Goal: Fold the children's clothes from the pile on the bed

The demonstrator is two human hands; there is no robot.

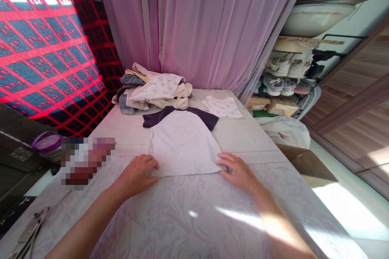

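A white T-shirt (pixel 184 143) with dark short sleeves lies spread flat on the covered table, its neck pointing away from me and its hem toward me. At the shirt's lower left corner rests my left hand (pixel 140 173), thumb and fingers apart. My right hand (pixel 235 170) touches the lower right edge of the shirt, also with its thumb held away from the fingers. Neither hand is closed around the cloth. Beyond the right sleeve lies a folded white garment (pixel 224 107) with a small print.
A heap of clothes (pixel 158 89) sits at the table's far left, before a purple curtain (pixel 206 28). A blurred-out patch (pixel 88 162) covers something at the left edge. Right of the table stand a shoe rack (pixel 285 75) and an open cardboard box (pixel 304 164).
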